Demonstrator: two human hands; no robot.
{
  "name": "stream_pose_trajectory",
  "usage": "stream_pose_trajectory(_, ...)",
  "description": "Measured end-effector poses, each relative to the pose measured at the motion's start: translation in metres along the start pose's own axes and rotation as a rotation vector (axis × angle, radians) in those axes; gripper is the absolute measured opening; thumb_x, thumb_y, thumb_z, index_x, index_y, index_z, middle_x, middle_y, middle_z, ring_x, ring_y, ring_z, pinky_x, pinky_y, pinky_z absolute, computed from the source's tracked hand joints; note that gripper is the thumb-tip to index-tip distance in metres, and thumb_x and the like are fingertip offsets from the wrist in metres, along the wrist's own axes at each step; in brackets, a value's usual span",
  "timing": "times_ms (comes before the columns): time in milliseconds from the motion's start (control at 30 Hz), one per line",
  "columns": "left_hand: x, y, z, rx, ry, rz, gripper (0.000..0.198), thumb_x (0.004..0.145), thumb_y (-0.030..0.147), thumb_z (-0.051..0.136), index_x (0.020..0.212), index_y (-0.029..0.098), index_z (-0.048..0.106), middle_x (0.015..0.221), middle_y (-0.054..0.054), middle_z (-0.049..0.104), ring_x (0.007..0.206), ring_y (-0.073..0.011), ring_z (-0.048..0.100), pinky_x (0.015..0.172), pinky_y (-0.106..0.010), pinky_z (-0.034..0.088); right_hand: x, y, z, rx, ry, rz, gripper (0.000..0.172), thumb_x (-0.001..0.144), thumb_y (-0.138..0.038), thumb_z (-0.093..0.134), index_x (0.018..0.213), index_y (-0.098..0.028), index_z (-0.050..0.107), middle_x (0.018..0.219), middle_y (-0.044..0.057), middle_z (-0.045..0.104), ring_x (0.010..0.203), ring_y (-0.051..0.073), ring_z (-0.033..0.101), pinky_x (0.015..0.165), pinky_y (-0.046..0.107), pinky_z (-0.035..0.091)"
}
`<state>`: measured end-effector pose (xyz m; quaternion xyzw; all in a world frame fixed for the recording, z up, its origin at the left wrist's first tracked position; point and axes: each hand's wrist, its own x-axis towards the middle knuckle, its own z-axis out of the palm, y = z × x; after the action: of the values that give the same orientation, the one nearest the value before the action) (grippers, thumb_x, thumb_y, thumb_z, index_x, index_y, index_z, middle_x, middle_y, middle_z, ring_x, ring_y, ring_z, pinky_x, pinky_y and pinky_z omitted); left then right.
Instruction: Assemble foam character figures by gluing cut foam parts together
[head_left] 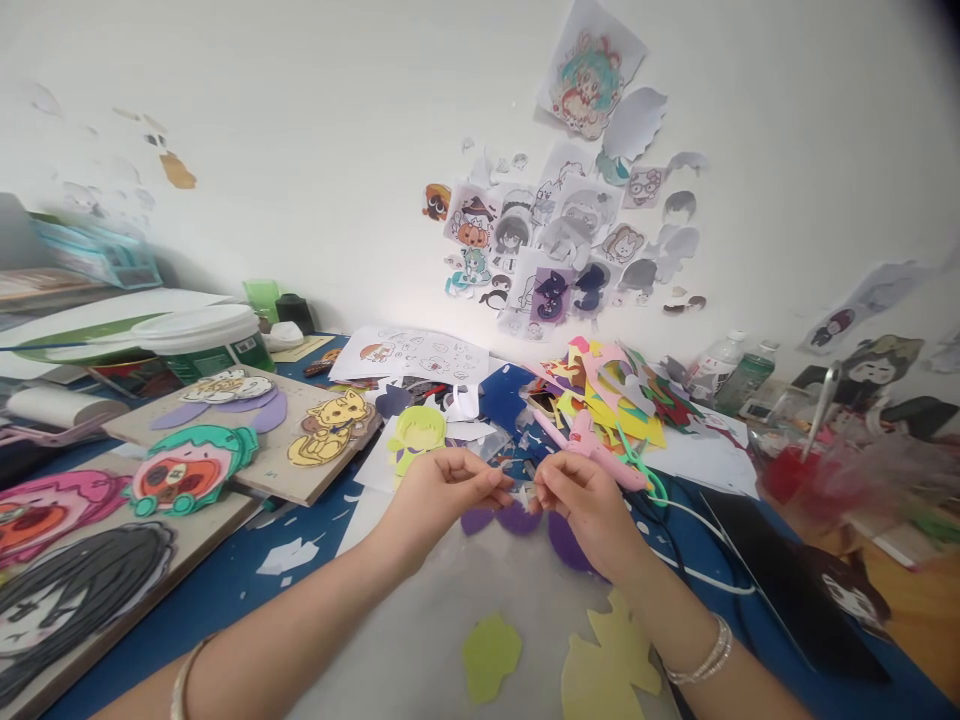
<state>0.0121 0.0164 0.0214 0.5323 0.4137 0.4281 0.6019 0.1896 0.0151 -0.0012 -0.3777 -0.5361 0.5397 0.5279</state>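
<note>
My left hand (450,492) and my right hand (583,500) meet above the middle of the work surface, fingertips pinched close together. Between them is a small pale scrap (523,494), thin and whitish; its exact kind is too small to make out. Purple foam-like pieces (517,518) lie just behind and under the hands, partly hidden. A lime-green cut-out figure (420,432) lies beyond my left hand. Nearer to me, a green cut piece (491,655) and a pale yellow cut piece (606,665) rest on the grey sheet (405,640).
A pink glue gun (592,450) and green-handled scissors (651,475) lie beyond my right hand, near a white cable (712,578). Boards (262,465) with layered cartoon figures and a white-lidded tub (202,335) stand left. Coloured scraps (611,385) pile up at the back.
</note>
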Motion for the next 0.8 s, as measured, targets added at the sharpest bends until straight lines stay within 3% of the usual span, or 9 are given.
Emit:
stream_pose_trajectory(133, 0.0005, -0.0020, -0.0016, -0.067, -0.014, -0.008, 0.024, 0.067, 0.035, 0.071, 0.068, 0.012, 0.063, 0.067, -0.004, 0.070, 0.065, -0.0135, 0.065, 0.068, -0.025, 0.053, -0.0002, 0.0015, -0.0005, -0.021, 0.009, 0.007, 0.019, 0.071, -0.035, 0.068, 0.073, -0.016, 0.062, 0.062, -0.001, 0.059, 0.058, 0.011, 0.056, 0.058, 0.025, 0.045)
stream_pose_trajectory(367, -0.0008, -0.0011, -0.0003, -0.172, -0.143, -0.032, 0.030, 0.076, 0.043, 0.060, 0.078, 0.013, 0.061, 0.083, -0.006, 0.072, 0.072, -0.0150, 0.067, 0.068, -0.026, 0.053, -0.0002, -0.0021, -0.0004, 0.089, 0.015, -0.006, 0.021, 0.075, -0.037, 0.063, 0.071, -0.017, 0.062, 0.066, -0.001, 0.057, 0.061, 0.009, 0.054, 0.061, 0.024, 0.046)
stream_pose_trajectory(567, 0.0004, 0.0007, -0.0044, -0.080, -0.071, -0.029, 0.023, 0.064, 0.031, 0.074, 0.062, 0.012, 0.060, 0.061, -0.004, 0.069, 0.062, -0.0134, 0.065, 0.064, -0.024, 0.052, 0.0007, -0.0029, -0.0037, 0.029, 0.030, -0.003, 0.018, 0.071, -0.034, 0.068, 0.071, -0.017, 0.060, 0.058, -0.003, 0.055, 0.059, 0.010, 0.055, 0.060, 0.024, 0.044)
stream_pose_trajectory(800, -0.0004, 0.0035, -0.0054, -0.104, -0.174, 0.053, 0.032, 0.080, 0.042, 0.055, 0.067, 0.013, 0.058, 0.065, -0.003, 0.065, 0.058, -0.0123, 0.063, 0.060, -0.025, 0.050, -0.0003, -0.0056, -0.0021, 0.060, -0.038, 0.036, 0.020, 0.076, -0.033, 0.062, 0.068, -0.017, 0.056, 0.062, -0.003, 0.053, 0.058, 0.009, 0.052, 0.060, 0.024, 0.044)
